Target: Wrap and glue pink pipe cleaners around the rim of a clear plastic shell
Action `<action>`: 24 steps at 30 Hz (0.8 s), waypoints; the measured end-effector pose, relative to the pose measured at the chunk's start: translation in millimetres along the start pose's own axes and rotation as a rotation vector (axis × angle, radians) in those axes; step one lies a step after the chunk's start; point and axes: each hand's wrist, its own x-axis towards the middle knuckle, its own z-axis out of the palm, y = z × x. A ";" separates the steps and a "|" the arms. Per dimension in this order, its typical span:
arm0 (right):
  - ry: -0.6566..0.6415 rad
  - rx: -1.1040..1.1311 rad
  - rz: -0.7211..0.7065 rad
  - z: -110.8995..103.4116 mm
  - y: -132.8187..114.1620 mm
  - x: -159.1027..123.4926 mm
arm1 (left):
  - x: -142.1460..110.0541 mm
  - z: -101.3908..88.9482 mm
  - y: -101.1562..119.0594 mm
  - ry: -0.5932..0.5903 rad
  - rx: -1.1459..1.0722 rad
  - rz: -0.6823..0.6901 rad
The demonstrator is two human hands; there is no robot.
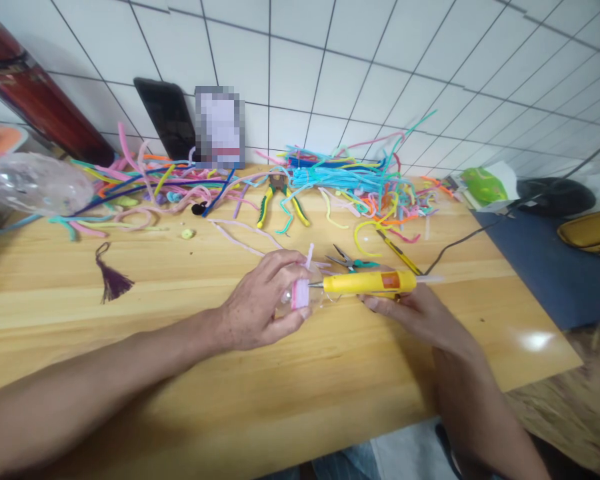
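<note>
My left hand (pixel 263 300) is closed around a small clear plastic piece, perhaps part of a bottle, wrapped with pink and lilac pipe cleaner (pixel 301 293). One lilac end sticks up past my fingers. In my right hand (pixel 420 313) is a yellow hot glue gun (pixel 370 283), its metal nozzle pointing left and touching or nearly touching the wrapped band. A clear glue stick pokes from the gun's back end. The fingers under the gun are partly hidden. Just behind it lie small teal-handled pliers (pixel 353 260), partly covered by the gun.
Along the tiled wall lie heaps of coloured pipe cleaners (pixel 335 175), yellow-green pliers (pixel 280 200) and a yellow cutter knife (pixel 400 252). A clear plastic bottle (pixel 40 183) and a purple tassel (pixel 111 277) are at left. A black cord (pixel 460 239) runs from the right. Two phones lean on the wall.
</note>
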 end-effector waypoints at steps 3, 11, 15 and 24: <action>0.006 0.001 0.017 -0.8 -0.4 -0.2 | -0.2 -0.1 -0.2 -0.005 0.000 -0.003; -0.009 0.004 0.018 -0.7 -0.6 -0.5 | 0.2 -0.4 0.1 -0.005 -0.002 -0.006; -0.010 -0.007 -0.002 -1.2 0.9 -0.1 | 1.1 -0.9 0.2 -0.005 0.007 0.001; -0.011 -0.007 -0.001 -1.3 0.7 0.0 | 1.4 -1.6 1.0 -0.012 0.012 0.003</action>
